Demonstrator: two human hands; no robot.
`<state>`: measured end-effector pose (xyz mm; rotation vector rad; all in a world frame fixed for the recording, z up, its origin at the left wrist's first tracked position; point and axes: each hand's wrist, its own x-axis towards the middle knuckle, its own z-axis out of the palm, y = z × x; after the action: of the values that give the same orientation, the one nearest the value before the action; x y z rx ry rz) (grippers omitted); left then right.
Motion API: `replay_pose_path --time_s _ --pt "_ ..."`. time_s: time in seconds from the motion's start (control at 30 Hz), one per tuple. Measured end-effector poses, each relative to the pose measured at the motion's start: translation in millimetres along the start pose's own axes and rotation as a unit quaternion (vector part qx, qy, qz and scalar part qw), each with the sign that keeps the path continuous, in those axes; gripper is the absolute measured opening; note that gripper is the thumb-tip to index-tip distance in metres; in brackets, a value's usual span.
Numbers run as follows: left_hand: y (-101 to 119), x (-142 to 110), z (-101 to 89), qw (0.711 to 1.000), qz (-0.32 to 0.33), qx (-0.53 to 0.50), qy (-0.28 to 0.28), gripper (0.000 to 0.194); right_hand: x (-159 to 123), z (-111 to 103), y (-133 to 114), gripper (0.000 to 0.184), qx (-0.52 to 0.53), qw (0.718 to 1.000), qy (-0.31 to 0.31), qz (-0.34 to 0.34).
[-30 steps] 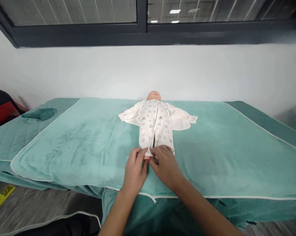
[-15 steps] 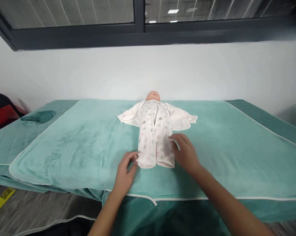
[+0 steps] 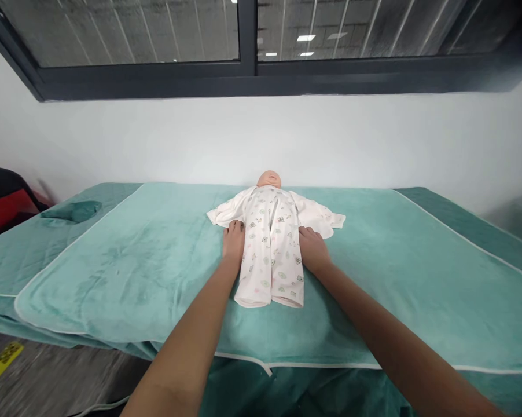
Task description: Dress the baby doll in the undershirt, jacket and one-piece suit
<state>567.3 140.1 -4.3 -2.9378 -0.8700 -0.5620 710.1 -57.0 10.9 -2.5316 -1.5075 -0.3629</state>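
A baby doll (image 3: pixel 269 178) lies on its back, head toward the wall, in a white long-sleeved top (image 3: pixel 315 216) with both sleeves spread. White baby trousers (image 3: pixel 265 272) with a small print lie flat over its front, legs toward me. My left hand (image 3: pixel 234 243) is against the left edge of the trousers, fingers bent and pointing away from me. On the opposite edge, my right hand (image 3: pixel 313 249) is in a like position, its fingers curled at the fabric. The thumbs and some fingertips are hidden.
A light green plush cover (image 3: pixel 113 272) with white piping spreads over the table. A green cushion with a hollow (image 3: pixel 72 211) is at the left, near a red and black object (image 3: pixel 7 205). The white wall (image 3: pixel 178 139) and a dark-framed window (image 3: pixel 247 75) stand behind.
Both hands have moved from the lower trouser legs up along the sides to the upper part of the trousers. The trouser legs have shifted slightly, and the camera view has tilted up a little.
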Motion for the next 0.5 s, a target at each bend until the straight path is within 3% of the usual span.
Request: replay_pose_path --time_s 0.27,0.5 --pt "1 -11 -15.4 1.000 0.014 0.013 -0.010 0.025 14 -2 2 0.019 0.014 1.000 -0.014 -0.015" --pt "-16 -46 -43.6 0.994 0.102 0.033 -0.017 0.029 -20 -8 24 0.023 0.044 0.994 -0.011 -0.098"
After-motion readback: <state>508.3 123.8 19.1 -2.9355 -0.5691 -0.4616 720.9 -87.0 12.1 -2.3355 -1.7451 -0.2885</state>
